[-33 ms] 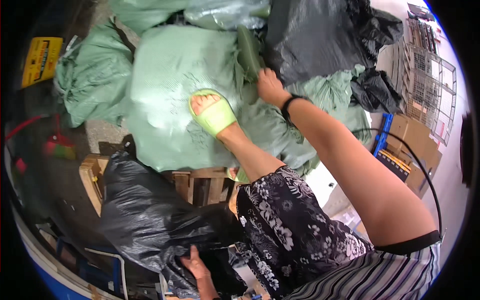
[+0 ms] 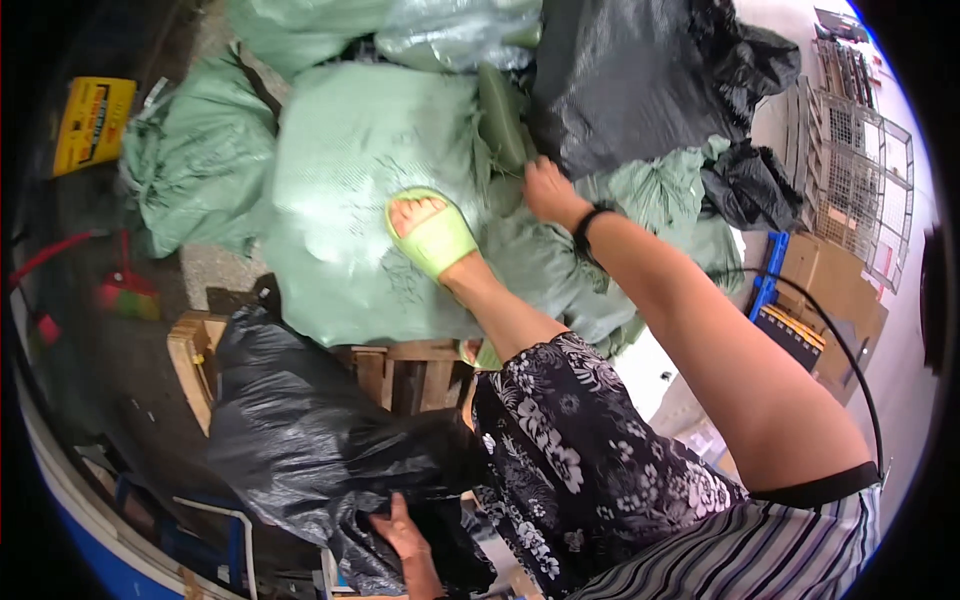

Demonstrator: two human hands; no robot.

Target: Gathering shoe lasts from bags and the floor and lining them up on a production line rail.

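Observation:
My right hand [image 2: 553,190] has its fingers curled on the gathered cloth at the edge of a green woven sack [image 2: 505,115], beside a large black bag [image 2: 630,90]. At the lower left, my left hand [image 2: 403,535] is at the mouth of a black plastic bag [image 2: 290,400], its thumb raised and its other fingers partly lost in the folds. Between the hands lies a big, full green sack [image 2: 350,190]. My foot in a lime-green slipper [image 2: 435,240] presses on that sack.
More green sacks [image 2: 205,150] and a clear plastic bag [image 2: 450,30] surround the pile. Wooden pallet boards [image 2: 435,385] show beneath it. A wooden crate [image 2: 190,365] and red dustpan [image 2: 130,290] stand left; cardboard boxes [image 2: 825,270] and a wire cage [image 2: 860,190] are right.
The view has shifted slightly, so the sacks appear a little lower and further right. My right hand sits slightly lower against the green sack. My left hand remains at the black bag.

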